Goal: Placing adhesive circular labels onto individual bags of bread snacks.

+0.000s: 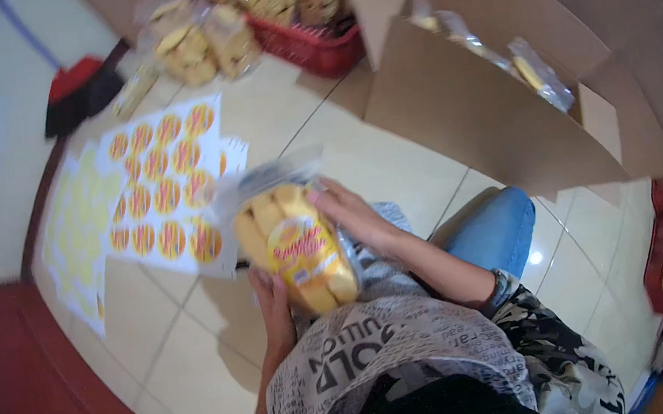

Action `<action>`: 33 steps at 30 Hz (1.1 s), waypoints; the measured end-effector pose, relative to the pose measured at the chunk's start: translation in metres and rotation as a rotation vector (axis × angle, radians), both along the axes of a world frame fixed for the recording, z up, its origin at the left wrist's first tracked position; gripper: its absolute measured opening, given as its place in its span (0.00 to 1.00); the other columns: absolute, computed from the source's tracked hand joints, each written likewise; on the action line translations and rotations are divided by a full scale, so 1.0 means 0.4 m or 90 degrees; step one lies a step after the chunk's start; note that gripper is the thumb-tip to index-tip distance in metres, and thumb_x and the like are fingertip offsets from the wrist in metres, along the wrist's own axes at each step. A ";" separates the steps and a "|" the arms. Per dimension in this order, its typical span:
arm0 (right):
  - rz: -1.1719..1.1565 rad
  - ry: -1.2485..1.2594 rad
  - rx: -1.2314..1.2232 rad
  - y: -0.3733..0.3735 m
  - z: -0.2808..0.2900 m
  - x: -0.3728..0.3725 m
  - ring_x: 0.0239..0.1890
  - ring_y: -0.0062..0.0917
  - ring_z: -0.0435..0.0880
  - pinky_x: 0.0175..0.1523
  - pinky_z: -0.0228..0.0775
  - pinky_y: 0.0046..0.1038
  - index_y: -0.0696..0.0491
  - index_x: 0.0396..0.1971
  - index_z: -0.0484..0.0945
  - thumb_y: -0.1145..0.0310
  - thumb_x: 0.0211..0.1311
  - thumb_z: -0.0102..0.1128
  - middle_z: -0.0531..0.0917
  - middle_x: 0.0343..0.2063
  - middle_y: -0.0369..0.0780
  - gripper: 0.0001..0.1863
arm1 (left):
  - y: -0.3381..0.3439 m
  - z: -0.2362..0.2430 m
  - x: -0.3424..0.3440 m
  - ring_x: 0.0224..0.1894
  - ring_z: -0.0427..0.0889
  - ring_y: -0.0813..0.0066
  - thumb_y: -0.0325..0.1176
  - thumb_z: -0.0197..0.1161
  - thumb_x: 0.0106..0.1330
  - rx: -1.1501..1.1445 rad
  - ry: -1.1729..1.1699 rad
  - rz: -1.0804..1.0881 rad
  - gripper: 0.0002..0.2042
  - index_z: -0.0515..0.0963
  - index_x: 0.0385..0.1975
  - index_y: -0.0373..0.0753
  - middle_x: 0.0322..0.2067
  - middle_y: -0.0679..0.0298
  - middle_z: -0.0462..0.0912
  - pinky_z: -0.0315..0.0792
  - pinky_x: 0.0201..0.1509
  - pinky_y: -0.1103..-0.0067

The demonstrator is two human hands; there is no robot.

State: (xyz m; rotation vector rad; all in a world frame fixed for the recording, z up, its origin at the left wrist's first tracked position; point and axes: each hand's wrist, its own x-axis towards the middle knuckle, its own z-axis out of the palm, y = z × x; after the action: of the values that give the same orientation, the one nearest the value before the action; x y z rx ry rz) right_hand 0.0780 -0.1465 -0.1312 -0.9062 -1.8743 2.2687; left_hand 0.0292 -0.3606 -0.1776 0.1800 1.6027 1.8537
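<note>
Near the middle: clear bag (pixel 279 207) of pale oblong bread pieces (pixel 320 294); tilted, label side up; loose plastic top at its far end
Left hand (pixel 273 300): fingers at the bag's near left side, holding it; thumb at the front edge; underside grip hidden
Right hand (pixel 348 209): fingers holding the bag's far right edge
Handling: judged as steadying the labelled bag; keep the grip light, soft bread may dent; draw plastic taut, smooth label from middle outward to avoid creases
Bag label (pixel 302 251): yellow, red script-like lettering; small print too blurred to read
Sticker sheet (pixel 163 182): white, on tiled floor (pixel 188 345) to the left; rows of round orange-yellow stickers, red lettering too small to make out
Second sheet (pixel 85 226): farther left; pale yellow marks; no writing readable
Printed cloth (pixel 388 333): light grey, near side; dark lettering, large and small
</note>
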 end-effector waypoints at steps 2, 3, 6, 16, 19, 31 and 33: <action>-0.007 0.078 0.039 0.051 0.024 0.027 0.55 0.31 0.72 0.60 0.62 0.29 0.62 0.61 0.59 0.45 0.59 0.58 0.74 0.52 0.48 0.42 | 0.003 0.031 0.011 0.64 0.60 0.63 0.45 0.49 0.71 -0.012 0.138 -0.114 0.32 0.44 0.66 0.37 0.62 0.53 0.57 0.58 0.66 0.68; 0.033 0.140 0.064 0.076 0.032 0.040 0.52 0.28 0.74 0.58 0.65 0.28 0.62 0.58 0.66 0.49 0.58 0.63 0.77 0.48 0.45 0.37 | 0.019 0.055 0.005 0.63 0.61 0.63 0.43 0.50 0.70 -0.037 0.265 -0.179 0.32 0.42 0.66 0.37 0.62 0.53 0.56 0.61 0.65 0.66; 0.109 0.228 0.048 0.141 0.179 0.102 0.50 0.25 0.76 0.55 0.68 0.28 0.59 0.49 0.74 0.56 0.54 0.69 0.79 0.47 0.42 0.28 | 0.103 0.164 0.015 0.60 0.66 0.60 0.42 0.56 0.66 0.140 0.332 -0.181 0.33 0.48 0.65 0.36 0.60 0.51 0.61 0.66 0.61 0.65; 0.131 0.142 0.438 0.231 0.319 0.333 0.50 0.36 0.80 0.53 0.74 0.32 0.52 0.47 0.80 0.74 0.47 0.68 0.81 0.47 0.45 0.22 | 0.294 0.155 0.013 0.54 0.74 0.63 0.35 0.61 0.61 0.014 -0.016 -0.344 0.26 0.65 0.58 0.33 0.52 0.52 0.74 0.66 0.60 0.71; 0.045 0.105 0.434 0.248 0.301 0.358 0.47 0.37 0.81 0.51 0.75 0.31 0.52 0.49 0.79 0.81 0.51 0.59 0.82 0.45 0.45 0.22 | 0.333 0.114 -0.014 0.59 0.68 0.62 0.34 0.65 0.58 0.004 0.208 -0.424 0.30 0.63 0.60 0.34 0.57 0.53 0.70 0.59 0.65 0.70; -0.504 -0.143 0.352 0.301 -0.018 0.609 0.50 0.29 0.78 0.49 0.73 0.25 0.52 0.55 0.74 0.76 0.66 0.47 0.77 0.53 0.42 0.18 | 0.330 0.010 -0.220 0.58 0.70 0.64 0.26 0.58 0.62 -0.058 0.361 0.130 0.18 0.68 0.52 0.33 0.53 0.54 0.72 0.60 0.64 0.72; -0.519 -0.138 0.335 0.295 -0.030 0.617 0.53 0.27 0.75 0.50 0.72 0.24 0.55 0.59 0.69 0.74 0.69 0.46 0.74 0.55 0.44 0.19 | 0.259 -0.071 -0.293 0.56 0.71 0.64 0.29 0.60 0.61 -0.144 0.325 0.282 0.18 0.68 0.51 0.33 0.51 0.54 0.72 0.61 0.63 0.71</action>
State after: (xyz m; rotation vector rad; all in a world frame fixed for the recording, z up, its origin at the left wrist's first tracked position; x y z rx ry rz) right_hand 0.3248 -0.0286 -0.1430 -1.4810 -1.5957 1.1815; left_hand -0.0881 -0.2571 -0.2062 0.2249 2.3448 2.0346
